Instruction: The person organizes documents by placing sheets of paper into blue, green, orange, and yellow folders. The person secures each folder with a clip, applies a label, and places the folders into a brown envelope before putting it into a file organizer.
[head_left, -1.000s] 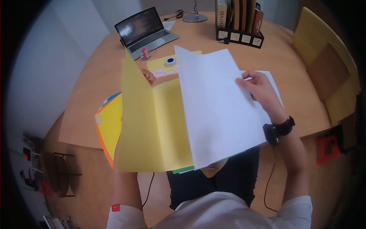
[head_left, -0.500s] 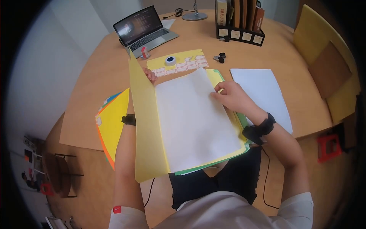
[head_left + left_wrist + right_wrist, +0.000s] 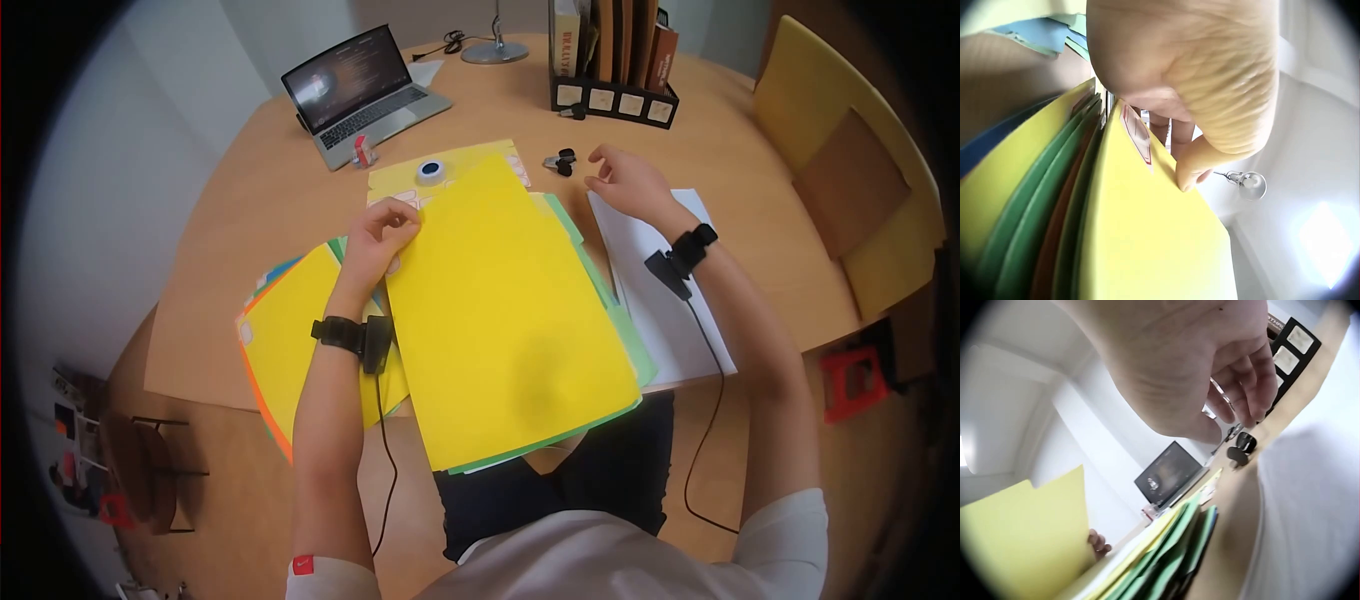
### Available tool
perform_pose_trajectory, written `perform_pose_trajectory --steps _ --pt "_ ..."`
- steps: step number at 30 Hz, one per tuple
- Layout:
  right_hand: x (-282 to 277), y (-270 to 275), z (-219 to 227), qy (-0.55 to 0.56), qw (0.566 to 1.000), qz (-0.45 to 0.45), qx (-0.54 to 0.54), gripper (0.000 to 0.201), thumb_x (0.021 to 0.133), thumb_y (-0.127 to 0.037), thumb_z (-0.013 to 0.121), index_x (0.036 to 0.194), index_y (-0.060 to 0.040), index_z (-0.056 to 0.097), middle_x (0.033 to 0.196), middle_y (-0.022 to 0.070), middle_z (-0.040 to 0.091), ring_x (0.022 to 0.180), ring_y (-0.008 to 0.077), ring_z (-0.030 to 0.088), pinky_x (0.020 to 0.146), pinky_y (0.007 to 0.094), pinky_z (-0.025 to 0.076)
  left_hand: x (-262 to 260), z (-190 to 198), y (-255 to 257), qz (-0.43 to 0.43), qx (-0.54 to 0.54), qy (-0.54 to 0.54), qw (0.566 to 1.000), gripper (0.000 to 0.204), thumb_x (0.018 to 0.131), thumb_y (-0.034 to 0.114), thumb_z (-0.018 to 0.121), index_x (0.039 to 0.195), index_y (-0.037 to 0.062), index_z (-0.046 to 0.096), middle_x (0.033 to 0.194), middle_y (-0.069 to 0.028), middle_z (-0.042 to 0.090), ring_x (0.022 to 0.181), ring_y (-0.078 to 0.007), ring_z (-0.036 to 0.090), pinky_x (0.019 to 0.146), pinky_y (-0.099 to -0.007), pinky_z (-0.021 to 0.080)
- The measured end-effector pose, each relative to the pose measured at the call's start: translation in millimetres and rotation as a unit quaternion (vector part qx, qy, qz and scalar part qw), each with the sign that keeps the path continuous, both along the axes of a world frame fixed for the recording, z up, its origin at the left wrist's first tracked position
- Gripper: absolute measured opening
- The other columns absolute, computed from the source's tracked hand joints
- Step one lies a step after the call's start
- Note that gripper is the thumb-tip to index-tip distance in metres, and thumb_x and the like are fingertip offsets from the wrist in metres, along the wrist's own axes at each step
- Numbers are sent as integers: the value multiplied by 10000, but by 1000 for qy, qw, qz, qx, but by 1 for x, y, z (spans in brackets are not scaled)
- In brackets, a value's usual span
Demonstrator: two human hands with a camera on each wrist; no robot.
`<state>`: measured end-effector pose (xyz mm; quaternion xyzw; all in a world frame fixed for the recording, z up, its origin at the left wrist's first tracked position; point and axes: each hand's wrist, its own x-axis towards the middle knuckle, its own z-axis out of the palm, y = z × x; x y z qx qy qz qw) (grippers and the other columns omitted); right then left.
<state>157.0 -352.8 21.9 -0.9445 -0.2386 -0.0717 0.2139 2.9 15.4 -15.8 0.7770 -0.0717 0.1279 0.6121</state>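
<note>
My left hand (image 3: 375, 245) pinches the left edge of a yellow file folder (image 3: 500, 330), thumb on its face beside a red-bordered label (image 3: 1137, 134) in the left wrist view. The folder's cover lies over a stack whose green folders (image 3: 634, 352) poke out along the right side. In the right wrist view the yellow cover (image 3: 1029, 531) stands raised, with left fingertips at its edge. My right hand (image 3: 635, 185) hovers past the top end of a white paper stack (image 3: 660, 290), its fingers loosely bent and holding nothing.
More coloured folders (image 3: 295, 345) fan out at the left table edge. Behind the stack are a label sheet (image 3: 395, 180), a small white roll (image 3: 430, 172) and small black clips (image 3: 562, 162). A laptop (image 3: 375, 115) and a black book holder (image 3: 615, 103) stand farther back.
The right hand laid a white sheet into the open folder, then let go and moved right. The left hand brought the yellow cover over rightward, hiding the sheet.
</note>
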Motion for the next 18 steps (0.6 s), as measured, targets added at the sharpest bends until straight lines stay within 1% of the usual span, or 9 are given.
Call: perform_pose_trajectory --steps 2,4,5,8,11,12,14,17,18 --pt "29 1 -29 -70 995 66 12 521 908 -321 708 1332 -45 587 1218 166 681 1093 309 660 925 384 527 -3 1 -5 21 76 44 996 114 902 106 710 998 44 714 1016 -42 706 1013 -160 618 934 -325 469" --pt "46 12 -43 -94 993 75 21 559 908 -314 717 1360 -26 557 1281 183 643 1152 311 633 975 377 509 -2 -2 -11 24 107 50 993 106 910 134 714 960 48 749 1012 -45 727 1021 -164 619 945 -334 466" --pt "52 17 -48 -105 991 80 26 579 908 -310 721 1374 -16 542 1312 191 624 1182 313 620 1000 373 501 2 -6 -6 -1 112 52 992 175 955 183 670 1019 48 761 1038 -63 732 1049 -185 618 979 -332 448" --pt "59 32 -51 10 996 49 67 584 882 -311 745 1358 -28 558 1304 204 642 1171 359 633 982 415 508 2 -6 -5 -14 134 18 991 381 1057 332 534 991 36 766 1021 -64 712 992 -169 597 933 -294 443" --pt "59 40 -48 43 996 24 69 546 880 -303 750 1321 -23 587 1265 196 664 1152 343 643 965 406 514 -2 6 -11 8 100 92 991 656 1102 493 317 965 48 779 1052 -91 724 1059 -209 604 1031 -327 415" --pt "58 44 -49 36 993 49 104 527 881 -299 750 1302 -22 598 1244 192 671 1138 335 647 956 404 518 -3 9 -13 12 84 105 991 709 1100 518 263 962 57 784 1059 -95 727 1072 -214 606 1047 -332 413" --pt "43 55 -36 22 980 99 172 488 882 -293 750 1265 -19 619 1201 186 684 1111 319 657 938 400 526 -4 12 -14 21 50 129 990 818 1095 569 154 957 76 792 1073 -102 731 1100 -224 610 1080 -341 410" --pt "0 79 -9 97 951 210 205 445 877 -287 748 1222 -28 639 1172 166 686 1097 296 660 930 390 526 -1 12 -12 18 61 142 988 857 1088 581 102 982 87 795 1070 -98 732 1136 -227 609 1115 -335 397" --pt "-12 87 -3 73 951 247 173 433 877 -283 746 1217 -35 641 1160 161 686 1101 297 656 933 392 521 0 12 -10 16 50 149 987 859 1087 582 101 990 84 794 1070 -97 732 1136 -226 609 1113 -331 398"
